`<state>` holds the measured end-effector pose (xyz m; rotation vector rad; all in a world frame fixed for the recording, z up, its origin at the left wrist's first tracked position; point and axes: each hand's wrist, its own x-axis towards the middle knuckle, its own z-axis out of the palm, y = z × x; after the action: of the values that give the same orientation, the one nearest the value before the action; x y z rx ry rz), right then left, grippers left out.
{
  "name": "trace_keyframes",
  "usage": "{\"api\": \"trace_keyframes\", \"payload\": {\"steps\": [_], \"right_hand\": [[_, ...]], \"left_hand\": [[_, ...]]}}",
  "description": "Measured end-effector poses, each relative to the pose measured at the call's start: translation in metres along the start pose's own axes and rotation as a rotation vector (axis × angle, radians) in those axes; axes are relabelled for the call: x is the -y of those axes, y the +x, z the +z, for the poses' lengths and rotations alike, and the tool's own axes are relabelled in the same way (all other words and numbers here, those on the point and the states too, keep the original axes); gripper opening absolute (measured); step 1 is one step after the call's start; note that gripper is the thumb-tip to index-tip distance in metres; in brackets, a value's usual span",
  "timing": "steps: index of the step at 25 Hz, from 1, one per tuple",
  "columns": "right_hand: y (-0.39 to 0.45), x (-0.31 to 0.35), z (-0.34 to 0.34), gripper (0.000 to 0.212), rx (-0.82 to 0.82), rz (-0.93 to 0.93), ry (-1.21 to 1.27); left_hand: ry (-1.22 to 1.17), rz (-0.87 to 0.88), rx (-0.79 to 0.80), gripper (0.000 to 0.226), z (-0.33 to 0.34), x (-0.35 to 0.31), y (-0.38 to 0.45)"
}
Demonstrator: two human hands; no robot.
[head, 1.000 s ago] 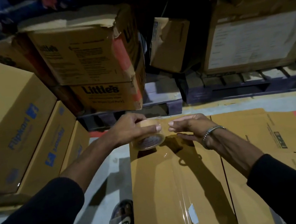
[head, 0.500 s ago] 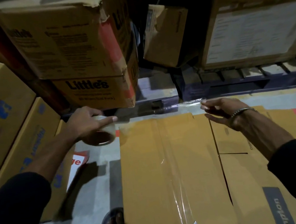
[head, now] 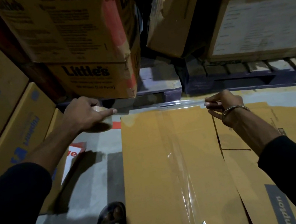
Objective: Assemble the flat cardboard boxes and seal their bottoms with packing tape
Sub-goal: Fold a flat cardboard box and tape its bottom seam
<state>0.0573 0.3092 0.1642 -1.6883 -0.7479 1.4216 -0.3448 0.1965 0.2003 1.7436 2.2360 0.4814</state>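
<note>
While the left hand (head: 85, 115) is gripping the tape roll (head: 99, 124) off the box's (head: 171, 166) left corner, the right hand (head: 224, 107) is pinching the free tape end (head: 205, 102), so the strip's stretching crosswise along the far edge.

The box (head: 171, 166) is matt brown cardboard; the clear tape (head: 181, 104) is glossy plastic film. The bracelet (head: 235, 108) is shiny metal; the floor (head: 98, 170) is dull grey.
</note>
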Motion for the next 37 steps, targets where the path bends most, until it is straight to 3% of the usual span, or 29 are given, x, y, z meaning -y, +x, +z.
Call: {"api": "trace_keyframes", "payload": {"steps": [8, 13, 17, 21, 24, 26, 28, 30, 34, 37], "right_hand": [[-0.003, -0.007, 0.005, 0.026, 0.037, 0.043, 0.043], [-0.011, -0.015, 0.004, 0.023, 0.148, 0.205, -0.009], [-0.014, -0.029, 0.021, 0.023, 0.085, 0.233, 0.153], [-0.018, -0.033, 0.019, 0.019, 0.036, 0.18, -0.193], [-0.019, -0.031, 0.021, 0.04, 0.14, 0.003, -0.509], [-0.012, -0.033, 0.021, 0.055, -0.042, -0.308, -0.646], [-0.021, -0.033, 0.038, 0.057, -0.205, -0.726, -0.765], [-0.055, -0.033, 0.082, 0.048, -0.091, -1.003, -0.773], [-0.112, -0.052, 0.18, 0.035, 0.277, -1.158, -0.992], [-0.109, -0.07, 0.204, 0.036, 0.303, -1.115, -1.162]], "left_hand": [[0.06, -0.13, 0.083, 0.076, 0.011, 0.004, 0.005], [-0.095, -0.21, 0.151, 0.076, 0.031, 0.009, 0.003], [-0.153, -0.24, 0.154, 0.08, 0.041, 0.016, 0.001], [-0.169, -0.277, 0.128, 0.092, 0.044, 0.016, 0.0], [-0.164, -0.324, 0.15, 0.105, 0.052, 0.022, 0.0], [-0.162, -0.326, 0.154, 0.112, 0.057, 0.026, 0.0], [-0.159, -0.314, 0.165, 0.118, 0.059, 0.03, 0.002], [-0.156, -0.313, 0.163, 0.118, 0.058, 0.03, 0.001], [-0.151, -0.321, 0.138, 0.118, 0.053, 0.026, -0.003], [-0.167, -0.298, 0.16, 0.116, 0.055, 0.03, -0.002]]}}
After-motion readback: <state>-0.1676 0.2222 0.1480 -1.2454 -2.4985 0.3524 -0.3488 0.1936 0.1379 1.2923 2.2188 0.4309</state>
